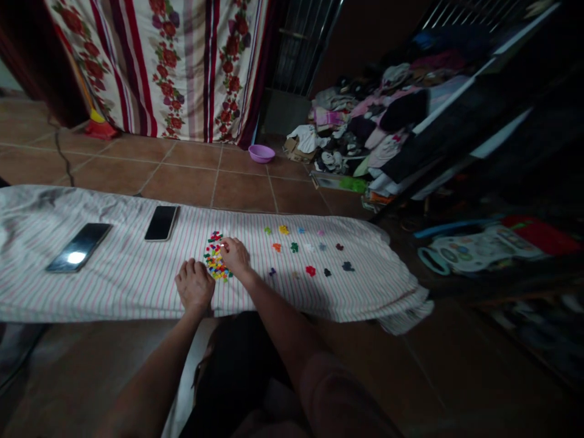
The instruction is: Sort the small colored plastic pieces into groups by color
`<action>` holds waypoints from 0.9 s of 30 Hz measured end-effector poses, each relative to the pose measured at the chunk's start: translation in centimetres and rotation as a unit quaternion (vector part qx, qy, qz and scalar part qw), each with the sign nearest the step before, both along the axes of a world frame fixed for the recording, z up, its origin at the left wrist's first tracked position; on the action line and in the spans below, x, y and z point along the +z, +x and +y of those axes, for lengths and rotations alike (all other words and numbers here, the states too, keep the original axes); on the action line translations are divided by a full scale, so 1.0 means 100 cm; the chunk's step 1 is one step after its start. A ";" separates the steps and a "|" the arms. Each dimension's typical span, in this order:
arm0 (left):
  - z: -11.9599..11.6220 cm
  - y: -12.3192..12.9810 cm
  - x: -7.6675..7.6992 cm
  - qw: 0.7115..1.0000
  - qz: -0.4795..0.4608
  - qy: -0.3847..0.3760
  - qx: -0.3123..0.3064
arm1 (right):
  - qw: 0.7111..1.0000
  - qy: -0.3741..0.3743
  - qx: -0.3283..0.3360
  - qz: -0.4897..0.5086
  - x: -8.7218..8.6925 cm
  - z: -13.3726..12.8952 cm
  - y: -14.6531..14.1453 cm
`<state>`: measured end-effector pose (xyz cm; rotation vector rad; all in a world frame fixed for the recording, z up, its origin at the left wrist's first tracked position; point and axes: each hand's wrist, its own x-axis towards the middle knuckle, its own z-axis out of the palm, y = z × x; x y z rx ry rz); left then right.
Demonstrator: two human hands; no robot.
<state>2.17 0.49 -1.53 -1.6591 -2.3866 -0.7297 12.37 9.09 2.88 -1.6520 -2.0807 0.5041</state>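
A mixed pile of small colourful pieces (218, 263) lies on the striped cloth (123, 267) in front of me. My right hand (236, 255) is over the pile's right side, thumb and fingers pinched around what looks like a small white piece (222, 246). Resting on the cloth against the pile's left edge is my left hand (195, 285), its fingers loosely bent and apart, holding nothing I can see. To the right, pieces are grouped by colour in little heaps, among them yellow (283, 229), orange (277, 247), green (294, 247), red (311, 271) and dark blue (348, 266).
Two phones (162, 223) (79, 247) lie on the left part of the cloth. Beyond it, a purple basin (261, 153) stands on the tiled floor near a floral curtain (168, 67). A large heap of clothes (360, 115) fills the back right.
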 end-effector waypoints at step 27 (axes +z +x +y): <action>-0.005 0.004 0.011 0.999 0.015 -0.034 0.016 | 0.942 0.148 -0.290 0.083 -0.045 -0.071 0.255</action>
